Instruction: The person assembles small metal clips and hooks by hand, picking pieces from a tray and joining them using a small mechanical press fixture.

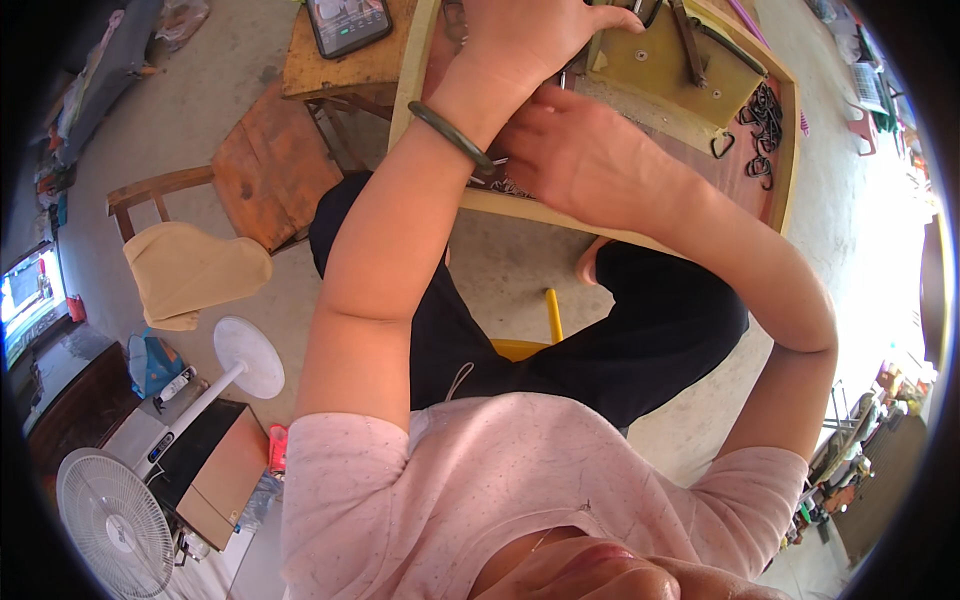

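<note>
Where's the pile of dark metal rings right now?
In the head view, the pile of dark metal rings lies at the upper right, on the wooden tray by its right rim, right of the right hand.

A home workshop: concrete floor (pixel 190 110), wooden work tray (pixel 790 130) of metal rings (pixel 765 120), standing fan (pixel 115 520)

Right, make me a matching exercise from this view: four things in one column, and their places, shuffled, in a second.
Things:
1. phone
2. dark metal rings
3. standing fan
4. green bangle

Places:
A. on the left wrist
B. on the floor, lower left
C. on the small wooden table, upper left
D. at the right end of the wooden tray

Pairs: 1-C, 2-D, 3-B, 4-A
</note>
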A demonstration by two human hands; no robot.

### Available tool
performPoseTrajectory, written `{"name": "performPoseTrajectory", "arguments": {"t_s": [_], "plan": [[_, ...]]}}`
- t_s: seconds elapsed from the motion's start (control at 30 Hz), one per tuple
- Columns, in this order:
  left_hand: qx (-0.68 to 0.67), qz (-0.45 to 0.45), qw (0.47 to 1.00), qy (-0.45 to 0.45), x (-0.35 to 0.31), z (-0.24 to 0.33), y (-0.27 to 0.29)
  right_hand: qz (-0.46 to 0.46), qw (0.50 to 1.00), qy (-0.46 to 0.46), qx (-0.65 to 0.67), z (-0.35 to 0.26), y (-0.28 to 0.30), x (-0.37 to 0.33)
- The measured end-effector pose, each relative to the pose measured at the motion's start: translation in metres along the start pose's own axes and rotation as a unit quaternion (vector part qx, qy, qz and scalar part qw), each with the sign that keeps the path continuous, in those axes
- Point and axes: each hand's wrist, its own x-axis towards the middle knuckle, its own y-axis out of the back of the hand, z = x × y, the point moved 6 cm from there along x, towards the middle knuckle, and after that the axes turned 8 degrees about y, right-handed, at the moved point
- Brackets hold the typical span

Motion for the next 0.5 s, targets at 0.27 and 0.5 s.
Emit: {"name": "performPoseTrajectory", "arguments": {"t_s": [0.27,0.5], "plan": [[0.002,-0.012,1.0,0.002,0.001,0.0,-0.001,0.039,0.993,-0.051,0.1,0.011,-0.002,-0.015],[0.01,-0.011,1.0,0.004,0.002,0.0,0.002,0.035,0.998,0.013,0.052,-0.002,-0.001,0.002]]}}
